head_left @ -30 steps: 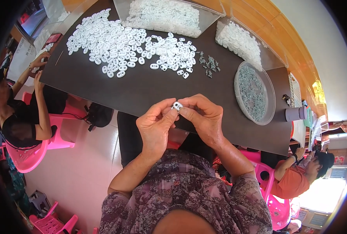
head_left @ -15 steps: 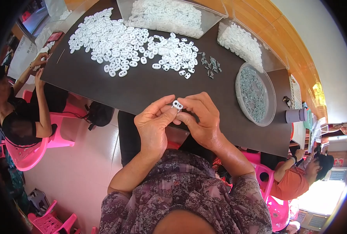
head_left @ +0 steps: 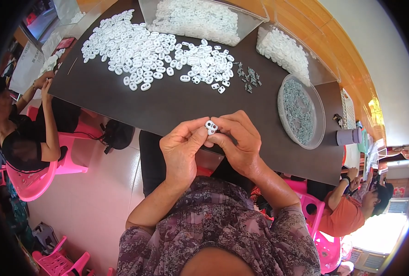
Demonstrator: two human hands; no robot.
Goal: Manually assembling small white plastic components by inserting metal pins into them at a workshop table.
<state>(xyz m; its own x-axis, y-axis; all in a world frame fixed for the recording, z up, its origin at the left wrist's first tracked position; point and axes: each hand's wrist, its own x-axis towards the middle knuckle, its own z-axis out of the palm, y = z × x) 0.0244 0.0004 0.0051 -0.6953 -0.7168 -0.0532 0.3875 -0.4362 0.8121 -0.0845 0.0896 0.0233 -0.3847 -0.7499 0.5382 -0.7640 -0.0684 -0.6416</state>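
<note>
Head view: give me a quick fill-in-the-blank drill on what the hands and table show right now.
1. Both hands, the left hand and the right hand, pinch one small ______ two-hole plastic piece.
2. The loose heap of white pieces lies on a ______ table.
3. The small grey parts fill a ______ clear dish.
4. The dish sits to the person's ______ of the hands.

Missing words: white; dark; round; right

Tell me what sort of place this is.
Probably a small hand-assembly workshop. A dark table holds a heap of white plastic pieces, clear bins of more and a round tray of small grey metal parts. Other people sit alongside on pink plastic chairs.
</note>
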